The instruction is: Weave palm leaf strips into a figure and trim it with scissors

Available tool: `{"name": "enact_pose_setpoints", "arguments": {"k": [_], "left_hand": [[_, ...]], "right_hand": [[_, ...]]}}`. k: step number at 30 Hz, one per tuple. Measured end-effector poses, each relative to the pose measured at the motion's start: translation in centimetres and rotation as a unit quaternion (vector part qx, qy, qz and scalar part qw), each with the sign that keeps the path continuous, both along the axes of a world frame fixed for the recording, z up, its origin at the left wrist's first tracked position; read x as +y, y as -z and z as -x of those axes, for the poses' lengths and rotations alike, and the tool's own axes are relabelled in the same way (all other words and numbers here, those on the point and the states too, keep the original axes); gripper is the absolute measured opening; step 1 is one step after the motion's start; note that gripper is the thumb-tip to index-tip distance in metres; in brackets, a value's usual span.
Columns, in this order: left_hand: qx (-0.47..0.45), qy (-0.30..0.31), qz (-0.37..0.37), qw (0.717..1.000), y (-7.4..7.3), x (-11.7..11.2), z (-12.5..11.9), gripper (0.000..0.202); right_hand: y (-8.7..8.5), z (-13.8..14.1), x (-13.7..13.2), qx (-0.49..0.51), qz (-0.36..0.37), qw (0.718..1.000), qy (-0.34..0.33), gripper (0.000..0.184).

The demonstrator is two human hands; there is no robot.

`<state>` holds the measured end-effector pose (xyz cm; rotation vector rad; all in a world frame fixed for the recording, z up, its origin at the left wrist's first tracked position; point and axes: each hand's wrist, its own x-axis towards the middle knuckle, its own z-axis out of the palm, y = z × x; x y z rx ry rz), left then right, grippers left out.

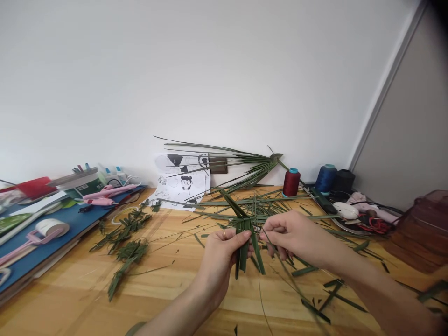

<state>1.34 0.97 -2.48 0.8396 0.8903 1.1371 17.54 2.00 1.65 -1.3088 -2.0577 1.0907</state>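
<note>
Head: left grip (pixel 222 247) tight on leaf weave (pixel 239 254), right grip (pixel 290 233) tight on strip (pixel 287 270), scraps (pixel 315 311) beneath, spool (pixel 291 183) beyond.

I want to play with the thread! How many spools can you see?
3: a dark red spool near the wall, a blue spool to the right of it, and a black spool partly hidden by the blue one. More could be hidden.
</note>
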Motion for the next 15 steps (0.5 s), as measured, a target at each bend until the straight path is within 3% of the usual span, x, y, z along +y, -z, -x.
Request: {"name": "enact_pose_setpoints", "arguments": {"k": [9,15], "left_hand": [[-0.027,-0.067,0.009,0.997,-0.1,1.0,0.6,0.016],[-0.039,-0.031,0.023,0.998,1.0,0.6,-0.2,0.017]], "right_hand": [[-0.9,-2.3,0.6,0.016,0.063,0.998,0.003,0.022],[-0.1,-1.1,0.8,0.043,0.043,0.998,-0.003,0.023]]}}
